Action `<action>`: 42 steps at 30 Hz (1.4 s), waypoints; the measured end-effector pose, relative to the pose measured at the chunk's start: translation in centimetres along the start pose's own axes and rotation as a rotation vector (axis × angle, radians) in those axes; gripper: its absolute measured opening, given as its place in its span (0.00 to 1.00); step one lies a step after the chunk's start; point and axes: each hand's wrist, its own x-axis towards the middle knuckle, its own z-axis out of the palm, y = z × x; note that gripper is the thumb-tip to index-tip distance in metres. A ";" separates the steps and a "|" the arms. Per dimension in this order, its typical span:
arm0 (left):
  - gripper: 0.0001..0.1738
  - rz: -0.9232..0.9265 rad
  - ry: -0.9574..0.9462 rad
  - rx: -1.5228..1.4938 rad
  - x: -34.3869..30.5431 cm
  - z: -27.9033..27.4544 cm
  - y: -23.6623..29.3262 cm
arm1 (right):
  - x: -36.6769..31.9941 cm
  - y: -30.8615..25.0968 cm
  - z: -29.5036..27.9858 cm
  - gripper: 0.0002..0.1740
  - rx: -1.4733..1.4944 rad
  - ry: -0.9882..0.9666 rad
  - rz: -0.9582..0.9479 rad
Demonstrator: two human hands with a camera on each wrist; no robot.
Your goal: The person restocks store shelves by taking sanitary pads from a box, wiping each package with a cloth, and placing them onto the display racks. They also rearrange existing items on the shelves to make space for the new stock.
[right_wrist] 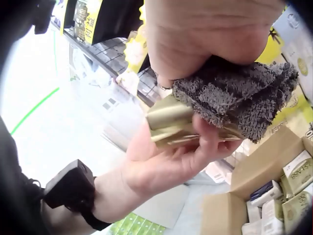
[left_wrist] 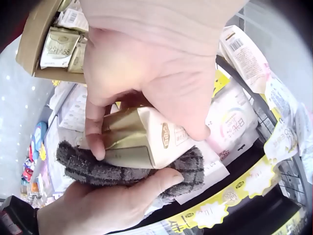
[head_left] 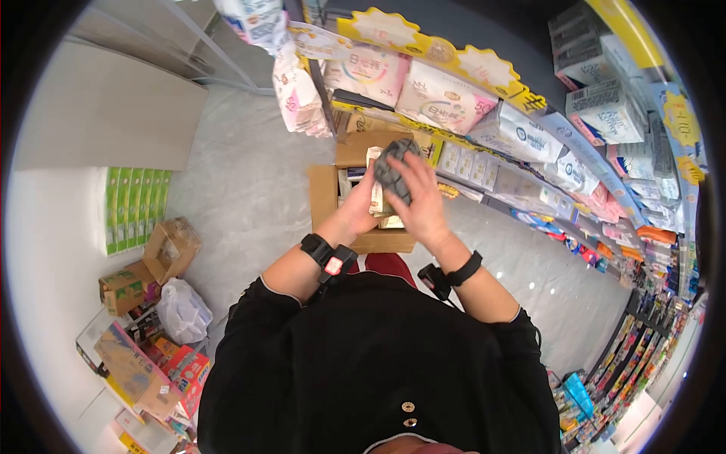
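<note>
My left hand (head_left: 357, 206) grips a small gold and white packet (left_wrist: 168, 139), thumb on one side and fingers on the other. A dark grey checked cloth (left_wrist: 100, 171), fuzzy like a towel, is folded against the packet. My right hand (head_left: 425, 204) holds this cloth, its thumb lying over the fabric in the left wrist view. Part of the packet is hidden under the cloth in the right wrist view. Both hands are above an open cardboard box (head_left: 324, 198), which contains several similar gold and white packets (right_wrist: 298, 208).
Shelving with wrapped packs (head_left: 446, 98) and yellow price strips runs along the front and right. A pack (head_left: 296, 94) hangs at the shelf end. On the left are green cartons (head_left: 138, 208), an open box (head_left: 172, 250), a white plastic bag (head_left: 184, 310) and piled cardboard.
</note>
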 end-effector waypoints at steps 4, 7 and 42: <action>0.30 0.289 -0.235 0.068 1.5 -2.5 0.4 | -1.8 -4.0 0.5 0.41 -0.176 -0.145 -0.416; 0.29 -0.093 -0.436 0.006 -1.7 -1.5 4.5 | -1.1 -3.9 -0.8 0.38 -0.162 -0.134 -0.428; 0.35 0.742 -0.551 1.735 -8.7 9.2 9.0 | 1.2 -5.9 -7.9 0.22 0.870 -0.025 0.444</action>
